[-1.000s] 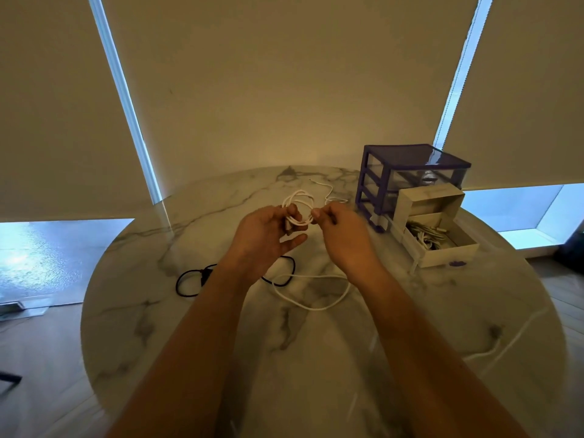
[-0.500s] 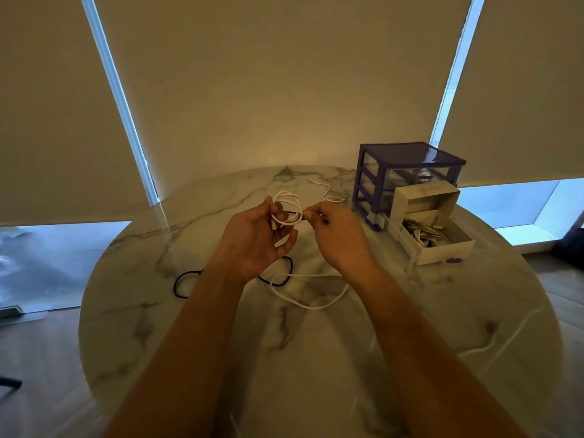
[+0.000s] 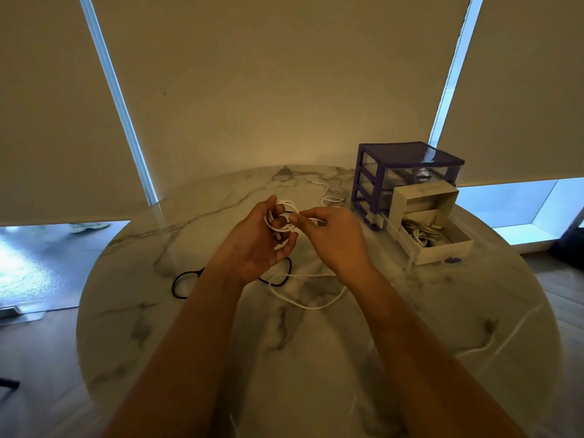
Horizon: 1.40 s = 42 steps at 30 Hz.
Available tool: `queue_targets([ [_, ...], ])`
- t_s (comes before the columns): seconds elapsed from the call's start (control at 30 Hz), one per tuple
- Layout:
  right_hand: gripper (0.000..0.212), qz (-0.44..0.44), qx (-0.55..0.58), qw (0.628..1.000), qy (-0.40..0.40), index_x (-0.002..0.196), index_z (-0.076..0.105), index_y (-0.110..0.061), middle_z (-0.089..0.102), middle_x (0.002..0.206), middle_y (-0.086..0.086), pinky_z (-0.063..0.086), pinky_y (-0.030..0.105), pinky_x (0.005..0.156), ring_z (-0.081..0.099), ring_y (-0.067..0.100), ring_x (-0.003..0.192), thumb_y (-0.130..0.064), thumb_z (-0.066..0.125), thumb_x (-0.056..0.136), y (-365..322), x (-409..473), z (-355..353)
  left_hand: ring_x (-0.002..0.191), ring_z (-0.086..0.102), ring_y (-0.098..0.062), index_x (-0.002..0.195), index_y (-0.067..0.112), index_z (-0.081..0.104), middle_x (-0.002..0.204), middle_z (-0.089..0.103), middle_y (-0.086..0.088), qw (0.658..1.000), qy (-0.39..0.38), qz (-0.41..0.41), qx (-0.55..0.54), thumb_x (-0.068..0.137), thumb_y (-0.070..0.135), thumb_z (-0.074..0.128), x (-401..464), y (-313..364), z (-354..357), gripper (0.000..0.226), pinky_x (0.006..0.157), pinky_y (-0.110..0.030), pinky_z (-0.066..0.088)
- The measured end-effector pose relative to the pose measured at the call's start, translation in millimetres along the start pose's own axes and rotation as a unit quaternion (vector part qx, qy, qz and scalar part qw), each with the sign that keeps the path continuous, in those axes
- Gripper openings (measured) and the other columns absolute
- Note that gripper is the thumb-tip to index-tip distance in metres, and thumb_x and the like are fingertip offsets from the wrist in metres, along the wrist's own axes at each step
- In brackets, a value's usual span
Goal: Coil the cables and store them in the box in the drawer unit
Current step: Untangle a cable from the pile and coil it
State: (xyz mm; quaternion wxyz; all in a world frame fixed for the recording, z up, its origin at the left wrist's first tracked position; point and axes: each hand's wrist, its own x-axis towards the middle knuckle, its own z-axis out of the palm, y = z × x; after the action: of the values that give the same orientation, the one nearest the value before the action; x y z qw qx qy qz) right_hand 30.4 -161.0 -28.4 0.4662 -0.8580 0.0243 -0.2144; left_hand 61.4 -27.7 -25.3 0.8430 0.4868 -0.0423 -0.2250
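White cable (image 3: 282,216), unlabelled, in hands

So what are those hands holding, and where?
A white cable: the left hand grips its coiled loops, the right hand pinches the strand beside them.

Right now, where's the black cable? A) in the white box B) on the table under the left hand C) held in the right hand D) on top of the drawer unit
B: the black cable lies looped on the marble table, partly hidden beneath the left hand, while both hands work the white cable.
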Motion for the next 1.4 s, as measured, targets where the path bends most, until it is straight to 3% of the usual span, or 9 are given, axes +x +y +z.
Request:
queue_targets([
  [0.13,0.032,0.02,0.045,0.999,0.009,0.107,0.073,-0.02,0.072,0.108,-0.004,0.051,0.033,0.091,0.064,0.009,0.101,-0.041,0.068,0.085,0.6,0.5,-1.3,0.08,0.057,-0.011,0.083,0.02,0.068,0.079,0.061,0.004,0.999,-0.044,-0.008,-0.014,0.092,0.041,0.054,-2.2,2.4,-5.7,0.027,0.081,-0.033,0.055],
  [0.33,0.026,0.032,0.079,0.996,0.033,0.104,0.075,-0.021,0.074,0.102,-0.004,0.052,0.035,0.09,0.066,0.009,0.096,-0.039,0.067,0.086,-0.2,1.0,-3.5,0.118,0.048,-0.014,0.111,0.023,0.073,0.107,0.063,0.004,0.995,-0.099,0.009,-0.023,0.097,0.034,0.043,-1.2,2.5,-12.8,0.035,0.11,-0.037,0.036],
  [0.53,0.021,0.022,0.118,0.993,0.018,0.105,0.074,-0.02,0.074,0.1,-0.004,0.052,0.03,0.088,0.066,0.008,0.094,-0.031,0.066,0.088,-5.2,-1.0,-7.5,0.094,0.06,-0.007,0.119,0.021,0.066,0.088,0.067,0.007,0.993,-0.103,0.066,-0.008,0.093,0.032,0.046,-3.5,1.2,-7.4,0.034,0.099,-0.027,0.037],
  [0.67,0.02,0.007,0.092,0.995,0.031,0.104,0.074,-0.024,0.074,0.101,-0.006,0.053,0.038,0.088,0.066,0.009,0.095,-0.033,0.064,0.09,-3.3,-0.3,-5.9,0.087,0.061,-0.007,0.117,0.018,0.065,0.086,0.065,0.006,0.991,-0.111,0.08,0.001,0.089,0.024,0.049,-3.3,1.2,-9.9,0.033,0.092,-0.027,0.04],
  [0.83,0.025,-0.03,-0.061,0.996,0.064,0.106,0.073,-0.03,0.074,0.097,-0.004,0.054,0.04,0.079,0.066,0.018,0.091,-0.044,0.058,0.091,-3.3,-4.5,-10.7,0.098,0.058,-0.019,0.084,0.016,0.079,0.095,0.068,-0.006,0.99,-0.027,0.113,0.084,0.086,0.03,0.059,-3.8,5.6,-8.1,0.025,0.093,-0.033,0.049],
  [1.0,0.027,-0.053,-0.11,0.991,0.06,0.106,0.072,-0.031,0.073,0.094,-0.003,0.054,0.04,0.076,0.066,0.018,0.087,-0.046,0.055,0.092,-3.2,-5.7,-14.4,0.076,0.065,-0.01,0.084,0.02,0.076,0.089,0.074,-0.003,0.926,0.049,0.236,0.29,0.081,0.041,0.063,-4.0,3.2,-9.3,0.025,0.087,-0.031,0.052],
  [1.17,0.026,-0.077,-0.033,0.996,-0.02,0.11,0.072,-0.023,0.071,0.087,-0.003,0.05,0.033,0.075,0.062,0.012,0.082,-0.036,0.057,0.094,1.0,-1.1,-13.4,0.078,0.07,-0.011,0.084,0.029,0.075,0.079,0.075,0.004,0.904,0.119,0.3,0.279,0.088,0.024,0.066,-1.8,1.8,-8.5,0.011,0.084,-0.032,0.055],
  [1.3,0.027,-0.077,0.011,0.995,-0.059,0.118,0.067,-0.018,0.07,0.109,-0.001,0.048,0.029,0.087,0.061,0.011,0.1,-0.028,0.054,0.096,0.8,0.9,-16.7,0.066,0.058,-0.021,0.074,0.035,0.078,0.077,0.073,-0.006,0.898,0.138,0.322,0.265,0.089,0.026,0.066,-0.8,0.6,-9.7,0.021,0.08,-0.052,0.056],
  [1.4,0.026,-0.033,0.037,0.995,-0.091,0.119,0.065,-0.02,0.064,0.11,-0.005,0.048,0.029,0.089,0.057,0.009,0.102,-0.026,0.053,0.097,4.8,3.3,-22.6,0.066,0.057,-0.022,0.078,0.035,0.078,0.078,0.073,-0.007,0.894,0.169,0.332,0.246,0.089,0.029,0.067,1.1,1.0,-13.4,0.017,0.082,-0.056,0.054],
])
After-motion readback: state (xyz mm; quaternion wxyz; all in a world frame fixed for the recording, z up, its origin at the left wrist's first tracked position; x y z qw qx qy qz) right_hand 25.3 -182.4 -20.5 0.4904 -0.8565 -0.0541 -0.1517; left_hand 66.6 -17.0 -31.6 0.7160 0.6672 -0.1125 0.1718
